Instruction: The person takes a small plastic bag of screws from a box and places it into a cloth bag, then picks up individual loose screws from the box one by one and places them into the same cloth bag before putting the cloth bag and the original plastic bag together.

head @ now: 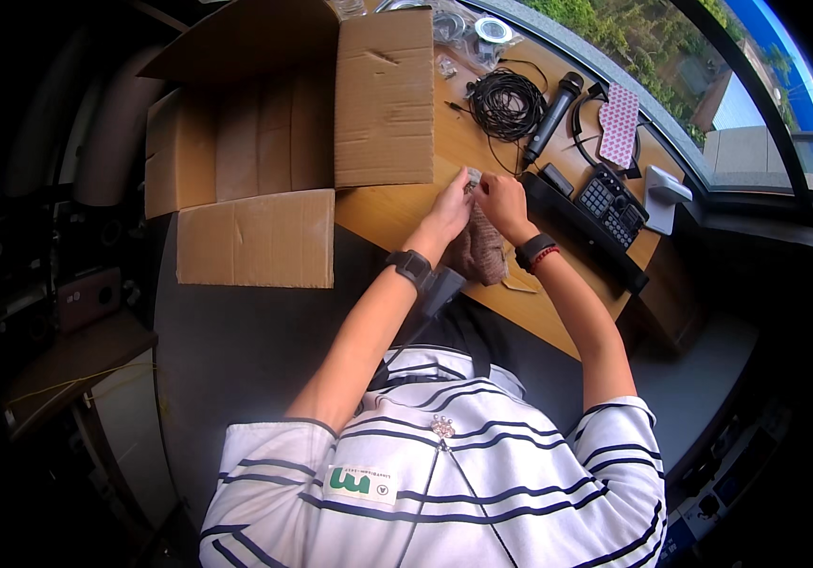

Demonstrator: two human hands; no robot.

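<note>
A brown knitted cloth bundle (481,252) stands or leans at the front edge of the wooden table (392,213). My left hand (449,211) grips its upper end from the left side. At the same end, the bent fingers of my right hand (504,204) pinch the top. Between the two hands shows a small greyish patterned patch, too small to make out. What the cloth may contain is hidden. A dark device on a cord (442,292) hangs just below my left wrist, blurred.
An open cardboard box (257,238) stands at the left with its flaps spread. Coiled black cable (507,104), a microphone (553,117), a black button panel (611,204), a long black bar (584,234) and a white device (664,195) lie toward the window.
</note>
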